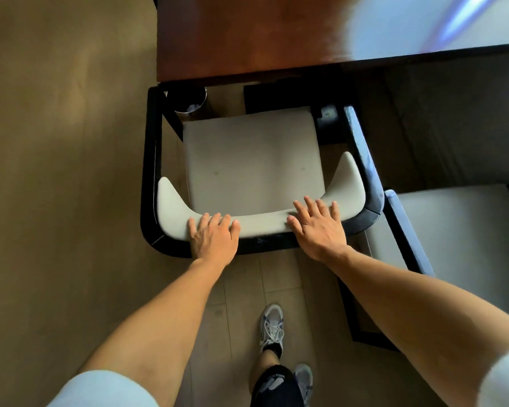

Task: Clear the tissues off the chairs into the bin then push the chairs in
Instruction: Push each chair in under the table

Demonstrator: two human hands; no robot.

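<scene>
A black-framed chair (253,160) with a cream seat and cream padded backrest stands in front of me, its front just at the edge of the brown wooden table (247,39). No tissue lies on its seat. My left hand (213,237) rests flat on the top of the backrest at its left, fingers curled over the padding. My right hand (321,227) lies flat on the backrest at its right, fingers spread. A small dark round bin (188,99) stands under the table's left corner, with something pale inside it.
A second cream-seated chair (459,239) stands close on the right, its black frame almost touching the first. Tan carpet spreads to the left; wood-look floor lies under my feet. My shoes (272,327) are just behind the chair.
</scene>
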